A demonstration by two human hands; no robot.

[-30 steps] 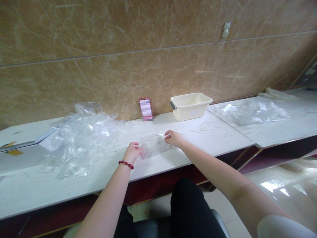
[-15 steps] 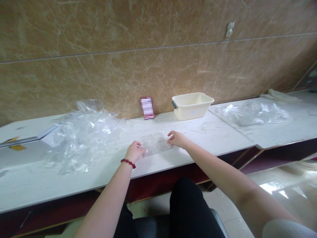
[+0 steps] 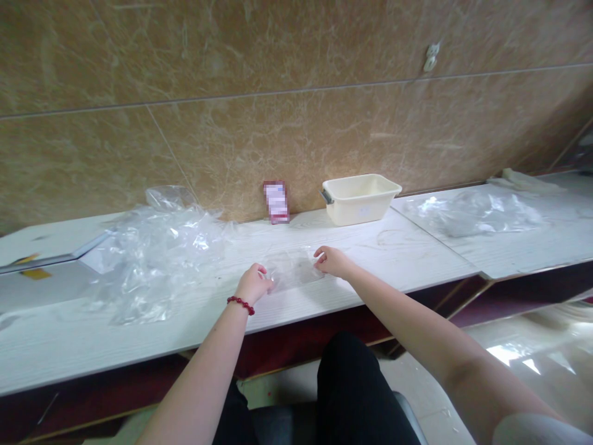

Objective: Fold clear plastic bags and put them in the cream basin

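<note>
A clear plastic bag lies flat on the white tabletop, stretched between my two hands. My left hand, with a red bead bracelet at the wrist, pinches the bag's left edge between thumb and fingers. At the opposite edge, my right hand grips the bag with its fingers curled. The bag is see-through, and its exact outline is hard to make out.
To the left is a heap of clear plastic bags beside an open box. A cream plastic bin stands by the wall, near a propped, blurred card or phone. More clear plastic lies on the right.
Almost nothing differs. Both hands stay at the edges of the bag, and the view has shifted very slightly.
</note>
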